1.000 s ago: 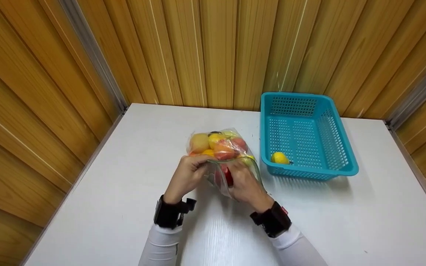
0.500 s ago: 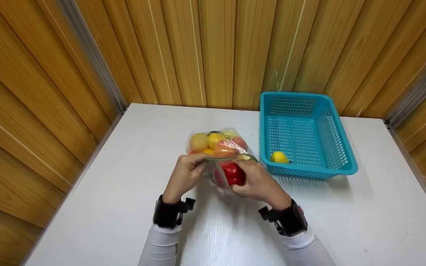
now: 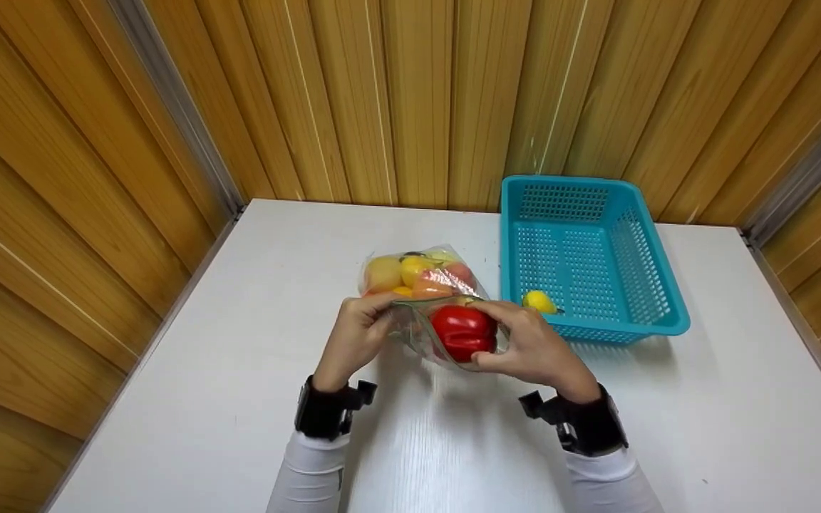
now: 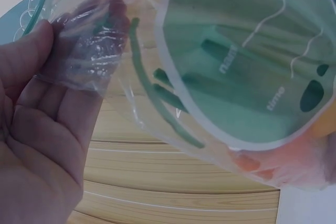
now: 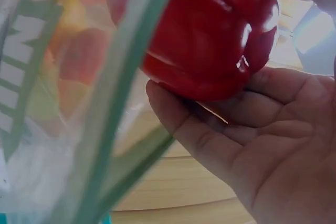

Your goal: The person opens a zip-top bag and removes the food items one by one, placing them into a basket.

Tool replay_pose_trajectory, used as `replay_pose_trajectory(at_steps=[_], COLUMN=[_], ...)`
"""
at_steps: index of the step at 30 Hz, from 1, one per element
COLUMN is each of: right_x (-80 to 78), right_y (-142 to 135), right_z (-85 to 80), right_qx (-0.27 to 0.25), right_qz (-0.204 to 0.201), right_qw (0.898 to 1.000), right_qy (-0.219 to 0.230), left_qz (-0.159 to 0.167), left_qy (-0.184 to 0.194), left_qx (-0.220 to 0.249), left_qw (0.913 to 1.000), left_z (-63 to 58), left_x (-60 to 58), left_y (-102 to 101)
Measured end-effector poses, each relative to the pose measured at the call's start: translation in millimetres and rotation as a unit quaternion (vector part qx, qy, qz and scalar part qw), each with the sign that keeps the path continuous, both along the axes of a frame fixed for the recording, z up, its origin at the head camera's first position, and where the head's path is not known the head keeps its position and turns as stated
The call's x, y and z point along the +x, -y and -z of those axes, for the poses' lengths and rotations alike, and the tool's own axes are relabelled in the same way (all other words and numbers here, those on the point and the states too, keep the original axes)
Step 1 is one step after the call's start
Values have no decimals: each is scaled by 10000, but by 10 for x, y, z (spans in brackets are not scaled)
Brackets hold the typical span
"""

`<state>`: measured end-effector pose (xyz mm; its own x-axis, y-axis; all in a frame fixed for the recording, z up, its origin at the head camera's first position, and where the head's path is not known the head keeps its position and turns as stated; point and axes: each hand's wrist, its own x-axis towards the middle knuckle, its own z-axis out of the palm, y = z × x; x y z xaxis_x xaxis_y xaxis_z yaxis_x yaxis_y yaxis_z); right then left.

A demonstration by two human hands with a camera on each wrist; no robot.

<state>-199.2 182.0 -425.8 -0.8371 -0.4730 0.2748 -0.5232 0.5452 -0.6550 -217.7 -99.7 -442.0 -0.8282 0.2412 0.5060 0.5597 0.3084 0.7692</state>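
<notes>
Several wood-grain panels (image 3: 417, 107) stand behind a white bench (image 3: 239, 335). On it, to the right, sits a turquoise slotted basket (image 3: 613, 330). Near the basket's left side lies a clear plastic bag (image 4: 241, 82) with green print, its far part filled with yellow, orange and red fruits (image 3: 417, 271). The left hand (image 3: 353, 340) pinches the bag's edge, thumb and fingers closed on the film. The right hand (image 3: 535, 349) holds a red bell pepper (image 3: 464, 333) at the bag's open mouth, fingers and thumb clamped on its sides. One small lemon-yellow fruit (image 3: 539, 302) lies in the basket's near left corner.
</notes>
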Motion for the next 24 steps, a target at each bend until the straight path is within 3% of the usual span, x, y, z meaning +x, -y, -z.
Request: replay_pose_trajectory(at_steps=[5, 13, 24], right_x=[16, 20, 23], right_y=[-151, -357, -540], right_z=[-58, -107, -105], right_qx=[-241, -1257, -2029], right_qz=[3, -382, -16], right_qw=[9994, 9898, 9784], right_qy=[260, 557, 386], left_qz=[-55, 50, 108], left_qy=[-44, 103, 36], left_qx=[7, 109, 132], left_qw=[10000, 9999, 9998], left_z=[6, 2, 1], left_x=[-3, 3, -1], left_y=[-4, 0, 1])
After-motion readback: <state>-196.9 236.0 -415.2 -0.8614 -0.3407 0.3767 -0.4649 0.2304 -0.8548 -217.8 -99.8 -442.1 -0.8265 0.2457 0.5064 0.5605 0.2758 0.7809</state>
